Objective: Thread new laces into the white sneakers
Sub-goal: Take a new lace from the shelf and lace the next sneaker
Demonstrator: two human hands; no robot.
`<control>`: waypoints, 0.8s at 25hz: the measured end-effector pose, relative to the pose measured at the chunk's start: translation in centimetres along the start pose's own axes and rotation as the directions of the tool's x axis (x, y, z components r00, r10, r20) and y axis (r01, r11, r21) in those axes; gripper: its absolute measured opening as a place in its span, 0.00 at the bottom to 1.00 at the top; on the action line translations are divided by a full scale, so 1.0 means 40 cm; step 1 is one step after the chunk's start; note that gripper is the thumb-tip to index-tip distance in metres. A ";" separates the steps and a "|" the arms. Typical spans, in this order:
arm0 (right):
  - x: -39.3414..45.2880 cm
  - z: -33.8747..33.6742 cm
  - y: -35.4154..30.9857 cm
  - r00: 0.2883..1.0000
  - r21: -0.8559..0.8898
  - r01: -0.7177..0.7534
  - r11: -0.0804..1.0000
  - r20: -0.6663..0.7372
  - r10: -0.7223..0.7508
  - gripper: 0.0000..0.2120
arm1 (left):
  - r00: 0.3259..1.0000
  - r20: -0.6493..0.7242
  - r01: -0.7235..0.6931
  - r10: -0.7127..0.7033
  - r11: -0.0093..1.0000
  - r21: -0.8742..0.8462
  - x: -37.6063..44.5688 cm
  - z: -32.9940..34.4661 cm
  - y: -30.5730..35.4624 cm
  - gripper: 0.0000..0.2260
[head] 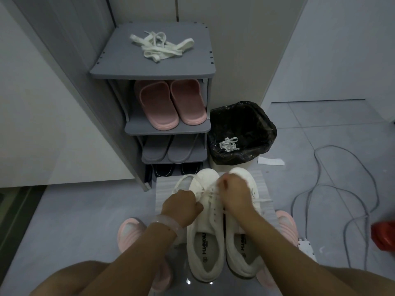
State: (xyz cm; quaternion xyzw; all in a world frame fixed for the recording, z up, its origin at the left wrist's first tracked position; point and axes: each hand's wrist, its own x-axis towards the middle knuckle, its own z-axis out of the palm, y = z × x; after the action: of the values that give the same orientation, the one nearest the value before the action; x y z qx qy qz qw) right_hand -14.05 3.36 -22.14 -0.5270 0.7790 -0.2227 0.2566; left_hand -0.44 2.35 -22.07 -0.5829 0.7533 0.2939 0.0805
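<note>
A pair of white sneakers (211, 236) stands side by side on a pale ribbed mat (164, 189) on the grey floor (74, 210), toes pointing to 12 o'clock, heels towards the person. Just beyond the toes at 12 o'clock rises a grey shoe rack (149, 69), its foot almost touching the mat's far edge; a bin lined with a black bag (241, 124) stands just beside the rack at 1 o'clock. A grey cabinet wall (64, 60) closes the 10 o'clock side. Open floor lies at 9 o'clock, while at 3 o'clock grey cables (333, 189) loop across the tiles near a red object (384, 233).

Both hands sit over the left sneaker's eyelets. The left hand (181, 204), at the shoe's 9 o'clock side, is curled round a white lace (181, 182) that loops out towards 11 o'clock. The right hand (235, 191) reaches across the right sneaker and pinches the lace near the toe end of the eyelet rows; another strand trails off to 3 o'clock over the mat.

A tangle of spare laces (160, 47) lies on the rack's top shelf, well apart from the hands, and more lace (228, 144) lies in the bin
</note>
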 end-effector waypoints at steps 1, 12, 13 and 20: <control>0.018 -0.046 0.006 0.975 0.109 -0.078 0.991 -0.199 0.099 0.11 | 1.000 0.028 0.014 -0.012 0.999 -0.050 0.003 0.000 -0.003 0.17; -0.009 -0.001 0.030 0.914 -0.415 0.398 0.818 0.258 -0.314 0.16 | 0.995 0.083 -0.045 0.061 0.983 -0.179 0.012 -0.004 -0.029 0.20; -0.011 0.014 0.032 0.910 -0.462 0.412 0.785 0.251 -0.330 0.15 | 0.994 0.091 -0.038 0.056 0.982 -0.185 0.012 -0.005 -0.029 0.19; 0.005 -0.030 0.023 0.893 -0.540 0.366 0.758 -0.027 -0.450 0.07 | 0.991 0.133 0.067 -0.026 0.946 -0.318 0.010 -0.007 -0.024 0.18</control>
State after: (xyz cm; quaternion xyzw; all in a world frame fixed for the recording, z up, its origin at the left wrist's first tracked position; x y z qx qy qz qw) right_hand -15.54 3.59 -21.81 -0.7148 0.6929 -0.0941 -0.0119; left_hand 0.40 1.71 -22.37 -0.5860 0.6746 0.4472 0.0392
